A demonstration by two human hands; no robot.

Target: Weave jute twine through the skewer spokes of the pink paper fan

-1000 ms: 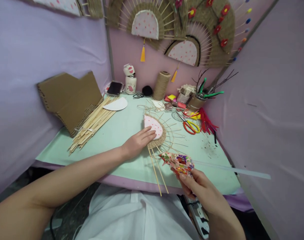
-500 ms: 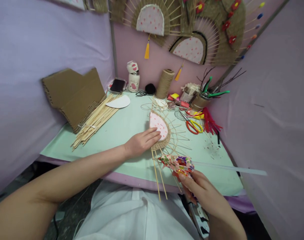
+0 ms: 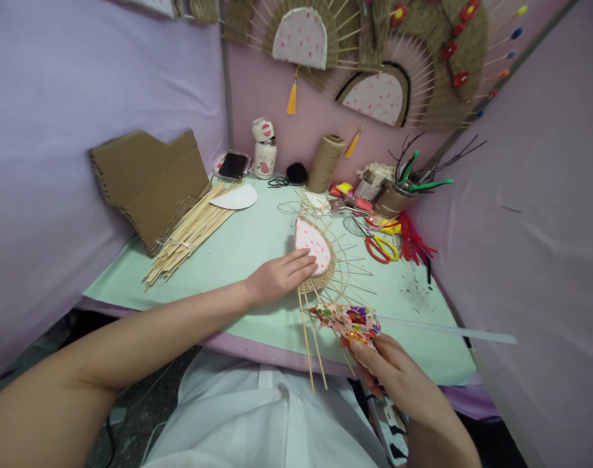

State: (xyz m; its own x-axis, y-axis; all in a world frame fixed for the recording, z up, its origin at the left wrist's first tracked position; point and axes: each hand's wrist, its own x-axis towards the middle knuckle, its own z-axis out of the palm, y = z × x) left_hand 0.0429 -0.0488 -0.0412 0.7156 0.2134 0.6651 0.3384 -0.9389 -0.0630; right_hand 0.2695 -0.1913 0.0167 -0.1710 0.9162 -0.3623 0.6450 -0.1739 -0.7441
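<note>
My left hand (image 3: 279, 278) lies flat, fingers stretched out, on a half-round fan piece (image 3: 312, 237) with pink-spotted white cloth and a twine-wound border. Thin bamboo sticks (image 3: 308, 344) fan out from that border toward the right and toward me. In my right hand (image 3: 391, 364) is a glue gun (image 3: 347, 320) with a flowered covering, its fingers wrapped round the handle. The gun's nozzle points left, close to the sticks below the border. From its back end sticks out a long clear glue stick (image 3: 486, 335). My left palm covers part of the spotted cloth.
Left on the table are a bundle of bamboo sticks (image 3: 193, 237), a white paper shape (image 3: 238, 197) and brown cardboard (image 3: 150, 182). Behind stand a twine spool (image 3: 325, 164) and a white bottle (image 3: 265, 159). Scissors (image 3: 381, 248) and red pipe cleaners (image 3: 414, 240) lie right.
The view has shifted slightly, so the background sits a little farther right. Both hands, the glue gun and the fan piece keep nearly the same places relative to each other.
</note>
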